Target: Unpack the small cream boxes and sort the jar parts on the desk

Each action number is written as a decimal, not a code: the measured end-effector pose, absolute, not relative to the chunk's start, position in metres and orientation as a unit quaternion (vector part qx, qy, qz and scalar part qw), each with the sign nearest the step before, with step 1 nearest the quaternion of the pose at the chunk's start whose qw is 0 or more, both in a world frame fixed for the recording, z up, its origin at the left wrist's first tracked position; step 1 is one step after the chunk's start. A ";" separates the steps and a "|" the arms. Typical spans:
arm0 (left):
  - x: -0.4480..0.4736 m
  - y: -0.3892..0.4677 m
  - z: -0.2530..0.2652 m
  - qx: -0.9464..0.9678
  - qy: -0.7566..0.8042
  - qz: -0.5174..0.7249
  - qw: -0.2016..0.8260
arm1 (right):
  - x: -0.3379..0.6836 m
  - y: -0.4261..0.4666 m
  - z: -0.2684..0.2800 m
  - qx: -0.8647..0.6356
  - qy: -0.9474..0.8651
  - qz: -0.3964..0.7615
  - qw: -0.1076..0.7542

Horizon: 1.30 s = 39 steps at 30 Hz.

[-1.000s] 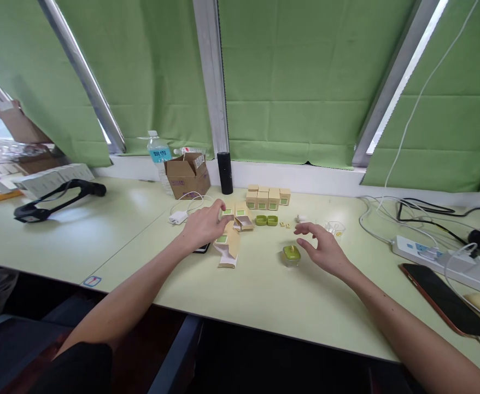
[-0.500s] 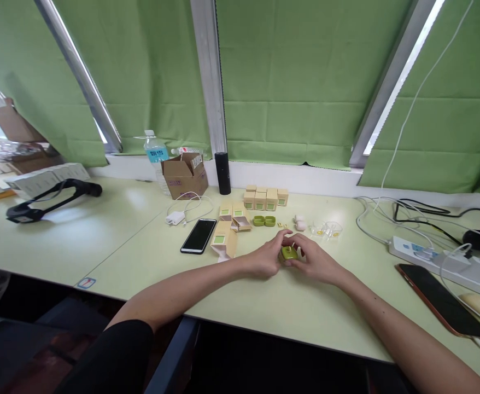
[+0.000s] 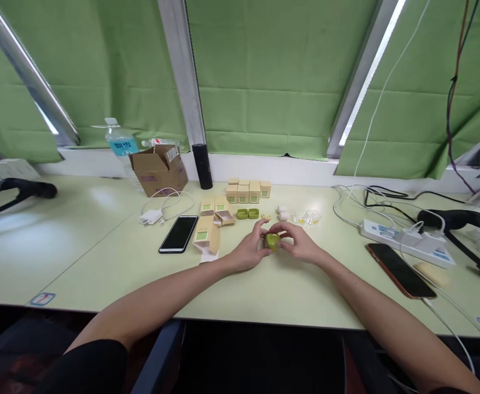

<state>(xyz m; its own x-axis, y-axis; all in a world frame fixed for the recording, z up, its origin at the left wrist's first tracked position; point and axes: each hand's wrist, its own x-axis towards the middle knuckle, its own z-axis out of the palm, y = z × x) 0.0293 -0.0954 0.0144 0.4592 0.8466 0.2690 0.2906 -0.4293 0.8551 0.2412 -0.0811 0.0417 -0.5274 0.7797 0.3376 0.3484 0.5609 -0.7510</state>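
Two hands (image 3: 246, 253) (image 3: 301, 244) partly hide a green container (image 3: 272, 241), its base unclear.

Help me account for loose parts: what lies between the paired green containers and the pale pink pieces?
Small yellow pieces lie between them in the head view.

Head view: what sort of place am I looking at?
Probably an office or light workroom: a long pale table stretches before green blinds, with a power strip on its right side.

black short sleeve (image 3: 88, 366) on left arm (image 3: 166, 293), dark sleeve edge (image 3: 449, 390) at right, bare forearms (image 3: 371, 298)
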 end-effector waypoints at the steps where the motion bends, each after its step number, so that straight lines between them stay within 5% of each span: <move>1: 0.029 -0.095 0.014 0.765 0.378 0.359 0.378 | 0.240 -0.081 0.041 -0.356 -0.811 0.301 0.352; 9: 0.031 -0.096 0.017 0.779 0.401 0.334 0.348 | 0.231 -0.078 0.032 -0.397 -0.811 0.202 0.378; 26: 0.031 -0.096 0.016 0.770 0.413 0.343 0.344 | 0.229 -0.078 0.026 -0.414 -0.816 0.217 0.340; 39: 0.032 -0.097 0.015 0.761 0.423 0.348 0.348 | 0.232 -0.073 0.038 -0.432 -0.674 0.329 0.501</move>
